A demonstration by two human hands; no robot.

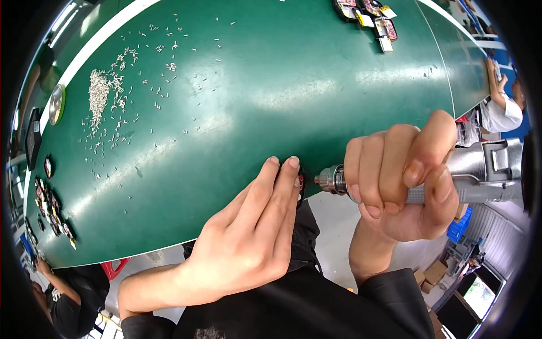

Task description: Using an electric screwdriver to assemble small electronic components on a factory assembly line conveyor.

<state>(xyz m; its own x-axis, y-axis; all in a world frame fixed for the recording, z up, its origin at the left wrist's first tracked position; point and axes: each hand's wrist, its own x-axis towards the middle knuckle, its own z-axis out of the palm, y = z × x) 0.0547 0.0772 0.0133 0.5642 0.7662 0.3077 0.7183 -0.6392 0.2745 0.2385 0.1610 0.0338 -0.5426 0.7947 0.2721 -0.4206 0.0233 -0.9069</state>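
My right hand (398, 175) is wrapped round a silver-grey powered screwdriver (488, 164), which lies level and points left. Its tip meets the right side of a small dark part (301, 183) at the near edge of the green table (271, 73). My left hand (243, 243) is on that part, its fingers close together and pressed along the left side. Most of the part is hidden behind those fingers, so its exact kind does not show.
A heap of small screws (99, 93) lies at the upper left, with many more scattered around it. Small black-cased assemblies (51, 209) sit at the left edge, and similar ones (385, 28) at the far right. Co-workers (502, 113) are at both sides.
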